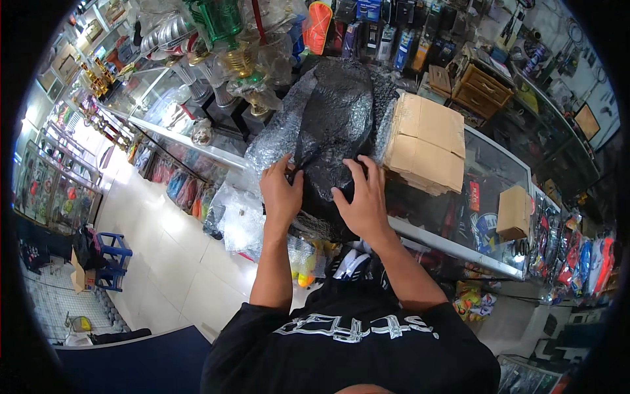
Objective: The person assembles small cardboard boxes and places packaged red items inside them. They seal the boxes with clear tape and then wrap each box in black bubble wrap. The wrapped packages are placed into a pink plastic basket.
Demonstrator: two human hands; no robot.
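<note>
A bulky bundle in shiny black plastic wrap (336,108) lies in front of me on the glass counter, with clear bubble wrap (279,131) showing along its left side. At its near end, my left hand (282,194) has curled fingers gripping the left edge of the black plastic. Opposite it, my right hand (365,202) bends thumb and fingers onto the plastic's right edge. Some fingertips are hidden in the dark folds. What the wrapping contains cannot be seen. Just right of the bundle sits a stack of flattened brown cardboard (430,141).
Trophies with a green cup (220,23) crowd the counter's far left. A small brown box (514,212) rests on the glass display counter (485,164) at right. Small wooden drawers (482,88) stand behind. Blue stools (113,259) are on the tiled floor (174,269) at left.
</note>
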